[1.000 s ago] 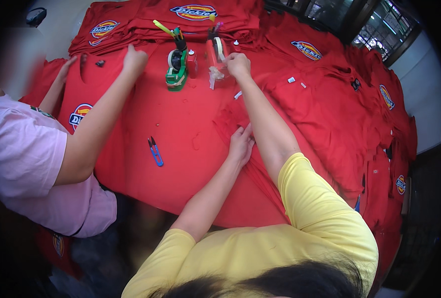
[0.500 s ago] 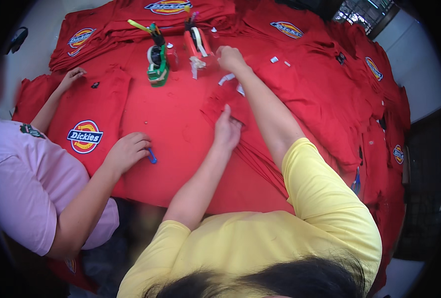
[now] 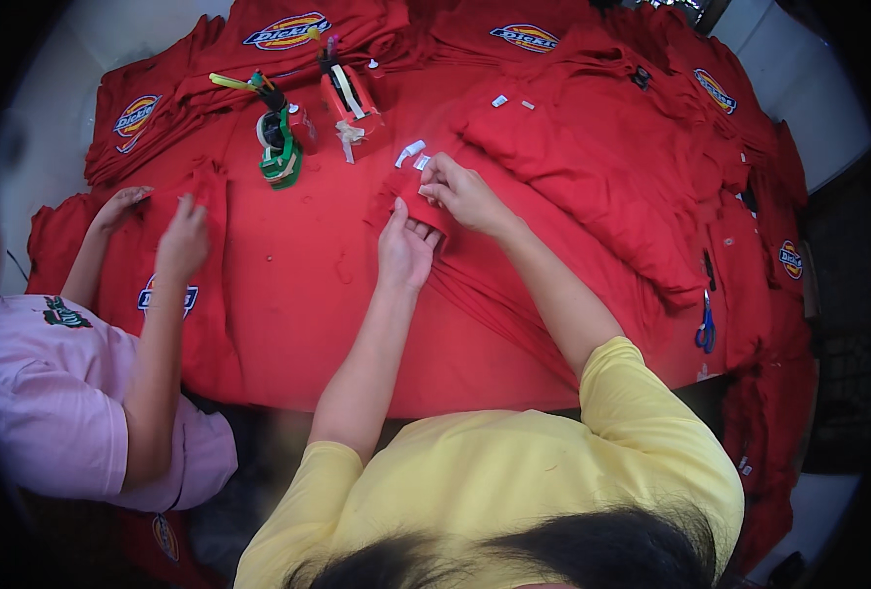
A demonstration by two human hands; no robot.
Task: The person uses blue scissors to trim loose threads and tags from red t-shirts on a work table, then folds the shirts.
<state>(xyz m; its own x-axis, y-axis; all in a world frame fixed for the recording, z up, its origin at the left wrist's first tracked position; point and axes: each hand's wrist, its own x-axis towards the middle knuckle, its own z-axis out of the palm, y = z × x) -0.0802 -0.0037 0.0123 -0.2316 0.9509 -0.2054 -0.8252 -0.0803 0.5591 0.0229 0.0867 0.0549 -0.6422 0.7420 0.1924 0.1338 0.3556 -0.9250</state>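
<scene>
My left hand [image 3: 406, 245] is closed on the edge of a red shirt [image 3: 494, 304], thumb on top and fingers under the cloth. Just to its right, my right hand [image 3: 463, 193] pinches a small pale piece [image 3: 425, 190], perhaps tape, at the held edge. The fingertips partly cover that piece. White labels [image 3: 410, 152] lie right beyond both hands. Farther off stands a red tape dispenser [image 3: 352, 93], a crumpled pale strip hanging from its front. A green tape dispenser [image 3: 280, 162] stands to its left, with pens behind its roll.
At the left, a co-worker in a pink shirt [image 3: 48, 393] handles a red shirt [image 3: 205, 344] with both hands. Folded red shirts [image 3: 377, 29] line the far edge. More red shirts [image 3: 593, 167] are heaped at the right, near blue scissors [image 3: 707, 329].
My right hand has come back from beside the red dispenser to the cloth at my left hand. The co-worker's near hand has lifted away from the table, and the blue tool is out of sight.
</scene>
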